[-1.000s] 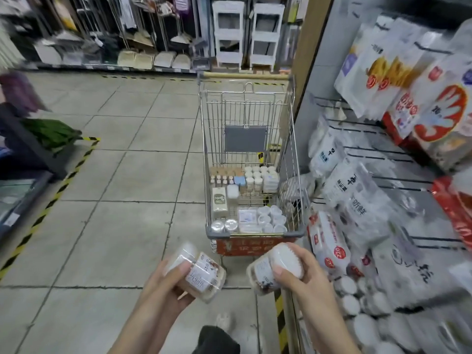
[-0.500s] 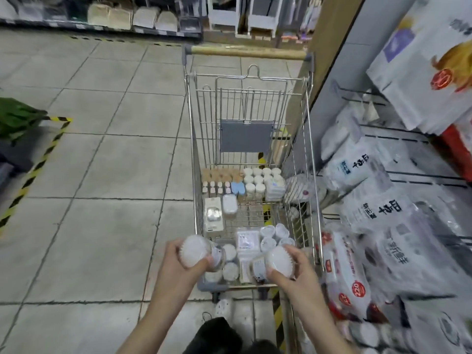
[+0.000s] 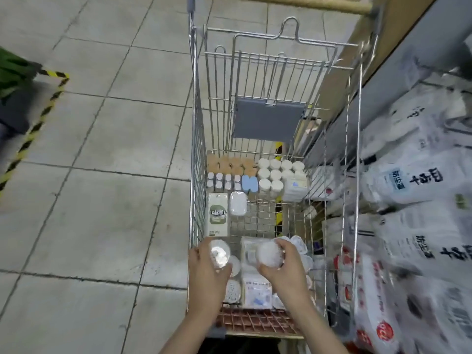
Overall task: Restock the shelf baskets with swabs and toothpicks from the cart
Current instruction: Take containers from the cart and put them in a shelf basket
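A wire shopping cart (image 3: 196, 154) stands in front of me, its floor lined with small packs. My left hand (image 3: 204, 272) grips a clear round tub of swabs (image 3: 219, 254) over the cart's near left corner. My right hand (image 3: 286, 269) grips a second round tub of white swabs (image 3: 269, 254) over the near middle. Under the hands lie flat white packets (image 3: 256, 293) and round tubs (image 3: 298, 245). Further in are a green and white box (image 3: 217, 215), small bottles (image 3: 223, 180), tan lids (image 3: 231, 163) and white round tubs (image 3: 275, 172).
Shelves on the right hold white printed bags (image 3: 413, 180) and red and white packs (image 3: 375, 325), close beside the cart. Grey tiled floor (image 3: 102, 200) stretches to the left, crossed by yellow and black tape (image 3: 33, 129). A grey flap (image 3: 268, 121) hangs at the cart's far end.
I have stepped up to the cart and leaned over it. Both hands, each still holding a swab tub, have moved forward from in front of the cart to over its near end.
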A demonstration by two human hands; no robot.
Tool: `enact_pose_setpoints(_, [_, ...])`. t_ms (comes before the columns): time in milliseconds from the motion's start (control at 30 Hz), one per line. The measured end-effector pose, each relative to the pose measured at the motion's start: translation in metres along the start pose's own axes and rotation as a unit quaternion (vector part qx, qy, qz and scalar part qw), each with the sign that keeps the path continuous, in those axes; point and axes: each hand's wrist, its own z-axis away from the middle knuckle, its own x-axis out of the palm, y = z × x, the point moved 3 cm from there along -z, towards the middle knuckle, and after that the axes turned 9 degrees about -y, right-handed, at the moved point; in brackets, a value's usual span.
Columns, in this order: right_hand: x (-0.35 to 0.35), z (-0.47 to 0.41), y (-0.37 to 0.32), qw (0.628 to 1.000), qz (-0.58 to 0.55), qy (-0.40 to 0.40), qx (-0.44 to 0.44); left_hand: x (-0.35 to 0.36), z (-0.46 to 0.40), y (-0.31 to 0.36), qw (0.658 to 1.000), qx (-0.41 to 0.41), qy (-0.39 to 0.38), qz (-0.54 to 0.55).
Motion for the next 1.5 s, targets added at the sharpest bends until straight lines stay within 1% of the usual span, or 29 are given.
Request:
enact_pose_setpoints(100, [0.012,-0.033,0.004,0.999,0.039,-0.017,-0.021,0.018,-0.023,-0.012,0.999,-0.018,0.007,-0.036])
enact_pose_setpoints(300, [0.043,-0.080,0.029,0.992,0.100,-0.051,-0.056,0.043,-0.064,-0.041,0.996,-0.070,0.002,-0.055])
enact_pose_setpoints(400, [0.057,-0.097,0.037,0.987,0.130,-0.061,-0.073,0.048,-0.074,-0.058,0.995,-0.073,0.012,-0.068])
enact_pose_setpoints(533, [0.073,-0.109,0.046,0.973,0.195,-0.080,-0.092,0.058,-0.078,-0.070,0.990,-0.079,0.034,-0.109])
enact_pose_setpoints(667, [0.087,-0.116,0.053,0.952,0.264,-0.097,-0.124,0.065,-0.081,-0.075,0.986,-0.094,0.030,-0.137])
enact_pose_setpoints(800, [0.099,-0.125,0.057,0.938,0.305,-0.087,-0.139,0.071,-0.088,-0.080,0.985,-0.093,0.034,-0.142])
enact_pose_setpoints(900, [0.105,-0.132,0.061,0.929,0.331,-0.075,-0.144,0.076,-0.097,-0.089,0.985,-0.105,0.022,-0.136])
enact_pose_setpoints(1067, [0.112,-0.144,0.074,0.896,0.415,-0.032,-0.157,0.082,-0.109,-0.103,0.980,-0.137,0.011,-0.142])
enact_pose_setpoints(1167, [0.115,-0.150,0.083,0.891,0.419,-0.048,-0.166,0.087,-0.115,-0.109,0.982,-0.137,0.014,-0.130])
enact_pose_setpoints(1367, [0.111,-0.154,0.086,0.913,0.364,-0.121,-0.139,0.096,-0.119,-0.121,0.985,-0.130,0.015,-0.112])
enact_pose_setpoints(1500, [0.110,-0.155,0.086,0.910,0.368,-0.138,-0.128,0.096,-0.118,-0.121,0.980,-0.147,0.014,-0.136])
